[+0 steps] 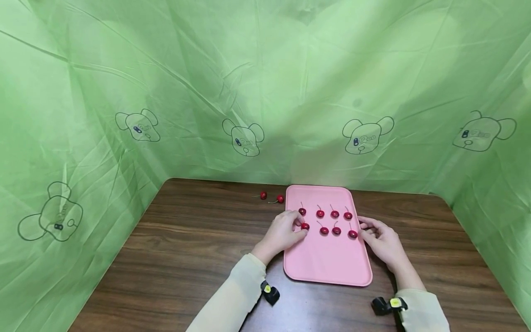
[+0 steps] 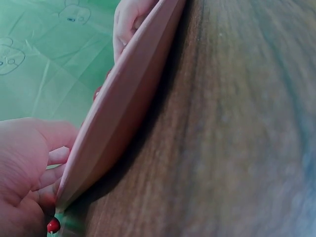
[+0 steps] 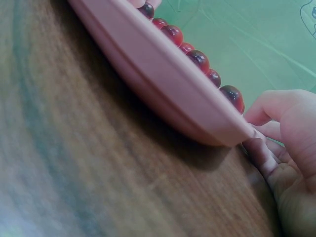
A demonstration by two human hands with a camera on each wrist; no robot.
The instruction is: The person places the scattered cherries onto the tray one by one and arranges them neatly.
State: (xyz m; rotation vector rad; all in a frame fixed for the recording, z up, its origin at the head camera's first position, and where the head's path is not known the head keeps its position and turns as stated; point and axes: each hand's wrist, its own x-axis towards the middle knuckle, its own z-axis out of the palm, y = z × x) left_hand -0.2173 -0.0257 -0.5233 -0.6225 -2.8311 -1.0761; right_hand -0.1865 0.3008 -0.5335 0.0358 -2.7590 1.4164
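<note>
A pink tray point(image 1: 327, 265) lies on the table with several red cherries, such as this one point(image 1: 334, 214), set out in two rows across it. Over the tray's left side, my left hand point(image 1: 281, 234) pinches a cherry point(image 1: 305, 226) between thumb and fingers, at the left end of the nearer row. At the opposite side, my right hand point(image 1: 383, 242) holds the tray's right rim, its thumb close to the last cherry point(image 1: 352, 234) of that row. In the right wrist view, the fingers point(image 3: 261, 155) meet the tray's edge.
Two more cherries, one by the tray point(image 1: 280, 198) and one farther left point(image 1: 263, 195), lie on the brown wooden table point(image 1: 186, 240). Green cloth point(image 1: 290, 92) with printed bear heads rises behind the table and along both sides.
</note>
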